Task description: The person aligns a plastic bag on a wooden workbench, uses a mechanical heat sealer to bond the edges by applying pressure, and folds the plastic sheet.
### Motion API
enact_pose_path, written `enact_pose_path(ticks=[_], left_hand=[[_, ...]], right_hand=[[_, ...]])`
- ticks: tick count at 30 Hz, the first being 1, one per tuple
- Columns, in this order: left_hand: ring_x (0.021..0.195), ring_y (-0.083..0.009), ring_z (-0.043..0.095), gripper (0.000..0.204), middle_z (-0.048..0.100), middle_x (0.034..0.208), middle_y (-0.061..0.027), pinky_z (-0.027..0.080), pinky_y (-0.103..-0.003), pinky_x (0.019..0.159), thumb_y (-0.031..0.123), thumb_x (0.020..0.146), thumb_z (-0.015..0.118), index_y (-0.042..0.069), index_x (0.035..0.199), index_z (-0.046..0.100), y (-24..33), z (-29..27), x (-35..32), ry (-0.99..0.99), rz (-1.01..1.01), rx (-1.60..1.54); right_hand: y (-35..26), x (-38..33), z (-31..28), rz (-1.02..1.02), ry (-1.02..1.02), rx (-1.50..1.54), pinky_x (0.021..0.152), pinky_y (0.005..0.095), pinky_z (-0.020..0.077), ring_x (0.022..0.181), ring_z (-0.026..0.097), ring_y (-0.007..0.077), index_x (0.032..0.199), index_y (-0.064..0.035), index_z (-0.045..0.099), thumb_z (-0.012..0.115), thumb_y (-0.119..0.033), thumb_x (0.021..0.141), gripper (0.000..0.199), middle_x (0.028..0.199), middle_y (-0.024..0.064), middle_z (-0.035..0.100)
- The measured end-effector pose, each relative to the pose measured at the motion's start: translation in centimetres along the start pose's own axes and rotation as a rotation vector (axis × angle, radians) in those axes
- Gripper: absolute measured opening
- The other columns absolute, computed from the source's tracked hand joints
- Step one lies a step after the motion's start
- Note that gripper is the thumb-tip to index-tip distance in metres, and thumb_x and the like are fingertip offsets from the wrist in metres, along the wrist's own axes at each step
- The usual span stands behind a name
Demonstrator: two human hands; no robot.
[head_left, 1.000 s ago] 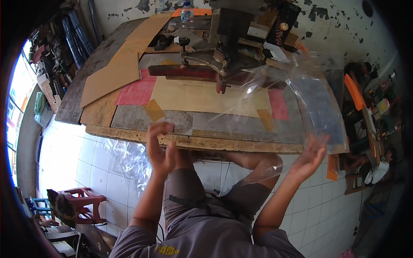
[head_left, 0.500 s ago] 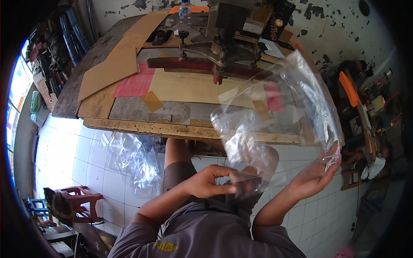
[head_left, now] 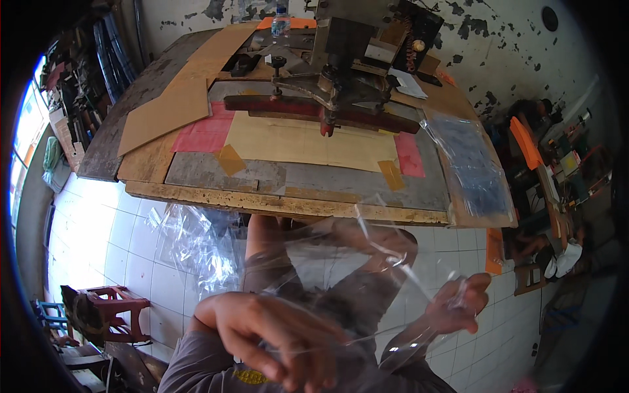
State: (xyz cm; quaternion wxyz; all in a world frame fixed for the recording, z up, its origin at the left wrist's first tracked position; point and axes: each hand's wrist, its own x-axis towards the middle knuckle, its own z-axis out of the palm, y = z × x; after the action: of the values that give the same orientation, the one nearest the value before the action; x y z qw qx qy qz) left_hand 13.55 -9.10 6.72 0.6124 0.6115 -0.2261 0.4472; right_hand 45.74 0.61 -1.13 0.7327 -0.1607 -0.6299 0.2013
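A clear plastic sheet (head_left: 386, 252), thin and glossy, spans the space between my two hands above my lap. My right hand (head_left: 458, 304) grips its right side with curled fingers. Over my waist, my left hand (head_left: 275, 334) is bent downward at the left end of the same sheet, its fingers partly blurred by motion and closed on the plastic. Beyond my right hand, a flat pile of clear plastic sheets (head_left: 468, 167) lies on the table's right end.
The worktable (head_left: 288, 204) carries a press with a dark red bar (head_left: 321, 114) above a yellow sheet (head_left: 301, 144) with pink ends. Cardboard (head_left: 167, 111) lies at left. Crumpled clear plastic (head_left: 203, 245) hangs below the table edge. A red stool (head_left: 121, 311) stands at lower left.
The plastic sheet has come down from above the table toward my lap. Both hands have moved lower and closer to me, uncovering the pile on the table's right end.
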Motion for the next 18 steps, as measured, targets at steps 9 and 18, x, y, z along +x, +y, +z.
enact_pose_path(ticks=[9,18], left_hand=[[0.108,-0.0418,0.071,0.037,0.074,0.106,-0.0259,0.041,-0.055,0.115,0.028,0.111,0.048,0.002,0.088,0.060,1.1,0.6,-3.8,0.847,-0.156,0.352],[0.119,-0.0186,0.068,0.038,0.074,0.128,-0.0172,0.050,-0.034,0.105,0.030,0.116,0.046,0.001,0.102,0.067,-3.8,-4.5,-6.9,0.900,-0.401,0.165]], right_hand=[[0.1,1.5,1.9,0.467,-0.408,-0.443,0.076,0.0348,0.0542,0.089,0.064,0.0289,0.115,-0.0012,0.071,0.075,-0.028,0.098,0.032,0.105,0.0101,0.066],[2.0,-1.0,7.5,-0.077,-0.616,-0.321,0.101,0.0432,0.0515,0.123,0.065,0.0301,0.110,-0.0178,0.077,0.094,-0.023,0.075,0.039,0.121,0.0041,0.070]])
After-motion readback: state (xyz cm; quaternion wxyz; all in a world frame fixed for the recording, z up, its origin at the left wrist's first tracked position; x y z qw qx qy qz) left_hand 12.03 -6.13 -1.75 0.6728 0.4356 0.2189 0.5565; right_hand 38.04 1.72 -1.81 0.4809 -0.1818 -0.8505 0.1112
